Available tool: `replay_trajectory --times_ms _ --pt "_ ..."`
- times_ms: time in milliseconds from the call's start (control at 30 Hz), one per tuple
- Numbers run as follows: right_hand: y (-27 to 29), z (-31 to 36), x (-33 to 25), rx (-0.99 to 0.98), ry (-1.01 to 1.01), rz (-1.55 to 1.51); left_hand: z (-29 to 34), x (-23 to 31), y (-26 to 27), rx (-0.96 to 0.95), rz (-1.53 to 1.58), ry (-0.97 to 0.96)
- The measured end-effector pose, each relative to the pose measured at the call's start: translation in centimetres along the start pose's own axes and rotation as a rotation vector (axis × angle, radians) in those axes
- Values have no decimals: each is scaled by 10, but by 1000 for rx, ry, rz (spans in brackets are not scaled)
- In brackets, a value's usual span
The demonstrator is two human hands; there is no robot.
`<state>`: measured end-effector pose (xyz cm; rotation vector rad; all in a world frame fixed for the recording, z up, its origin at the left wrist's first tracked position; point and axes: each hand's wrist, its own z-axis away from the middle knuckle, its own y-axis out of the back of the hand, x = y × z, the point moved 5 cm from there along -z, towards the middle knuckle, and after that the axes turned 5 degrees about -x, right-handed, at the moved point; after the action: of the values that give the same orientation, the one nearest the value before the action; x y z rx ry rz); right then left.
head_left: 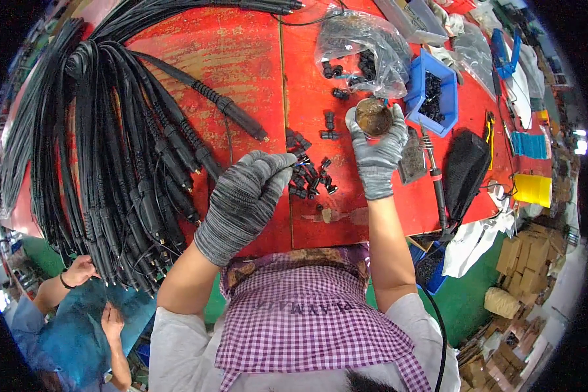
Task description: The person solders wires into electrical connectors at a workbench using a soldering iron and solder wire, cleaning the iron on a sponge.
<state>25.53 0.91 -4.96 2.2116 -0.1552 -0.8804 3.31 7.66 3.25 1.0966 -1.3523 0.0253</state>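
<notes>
Where right fingers point(399, 122) clasp it, the tin point(374, 117) is hidden.

Two gloved hands point(245, 199) — one round tin point(375, 118), one soldering iron point(438, 186) — two bare co-worker hands point(80, 271).

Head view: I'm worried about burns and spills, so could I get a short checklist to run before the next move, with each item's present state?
1. Round tin secure in the right hand: ok, fingers around its sides, open top showing.
2. Left hand grip: cannot tell; fingers pinched together, anything between them too small to identify.
3. Soldering iron apart from the right hand: ok.
4. Soldering iron cold: cannot tell.
5. Small black connectors tidied: not ok, lying loosely scattered.
6. Blue bin stocked: ok, small black parts inside.
</notes>
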Motion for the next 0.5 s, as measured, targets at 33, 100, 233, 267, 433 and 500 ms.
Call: replay_trajectory --times_ms 33,100,233,267,433,500 --pt "4 3 -4 34 66 -52 -2 2 2 2 -3 4" --pt "16 8 -15 -6 167 -116 -7 5 6 9 -11 2" --pt "36 20 -49 -294 201 -436 -16 18 13 70 -243 -150" --pt "42 20 -61 -288 318 -368 -17 23 15 68 -338 -187" --pt "51 22 -81 -278 484 -345 -22 26 12 42 -565 -330" --pt "55 21 -86 -288 491 -323 -23 26 12 43 -593 -334"
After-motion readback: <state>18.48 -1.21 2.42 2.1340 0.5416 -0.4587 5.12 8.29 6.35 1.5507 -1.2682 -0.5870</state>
